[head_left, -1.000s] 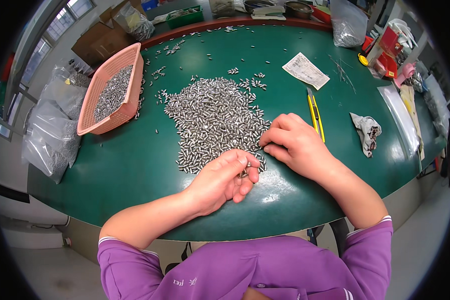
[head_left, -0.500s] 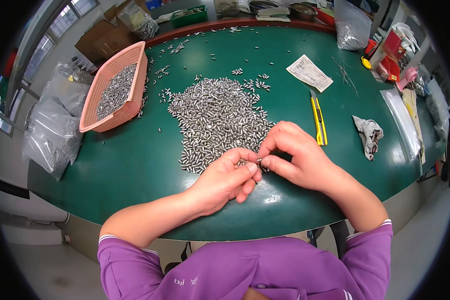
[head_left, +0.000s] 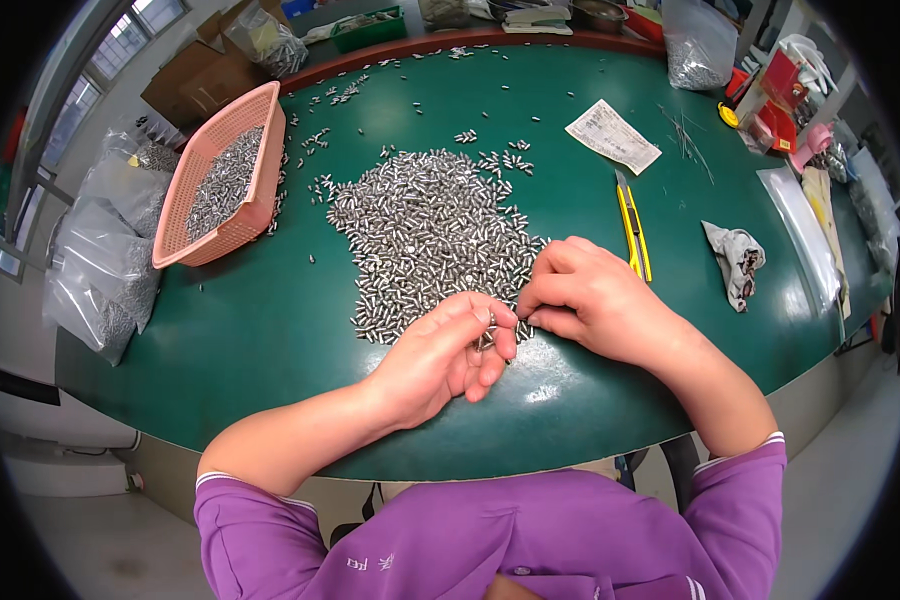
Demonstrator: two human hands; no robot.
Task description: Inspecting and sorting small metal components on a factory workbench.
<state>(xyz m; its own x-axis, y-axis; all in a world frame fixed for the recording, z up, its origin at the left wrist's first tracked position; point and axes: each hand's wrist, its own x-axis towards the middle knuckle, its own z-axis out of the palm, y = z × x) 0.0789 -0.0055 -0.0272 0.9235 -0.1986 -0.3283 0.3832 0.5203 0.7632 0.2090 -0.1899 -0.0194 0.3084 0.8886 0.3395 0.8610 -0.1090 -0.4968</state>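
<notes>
A broad heap of small silvery metal pins (head_left: 430, 230) lies on the green tabletop (head_left: 280, 370). At the heap's near edge, my left hand (head_left: 450, 350) is curled with a few of these pins held in its fingers and palm. My right hand (head_left: 580, 300) rests by the heap's near right corner, thumb and fingertips pinched together close to the left fingertips. What sits in that pinch, if anything, is too small to make out.
A pink plastic basket (head_left: 270, 150) of pins stands at the left, beside clear bags (head_left: 105, 270) of parts. Toward the right lie a yellow utility knife (head_left: 634, 225), a paper slip (head_left: 613, 137), thin wires (head_left: 685, 140) and a crumpled dirty cloth (head_left: 736, 262). A cardboard box (head_left: 200, 85) is far left.
My hands have drawn slightly apart, and the left hand has opened a little, showing the pins in it. The right fingers have lowered toward the heap's edge. The whole view has shifted slightly.
</notes>
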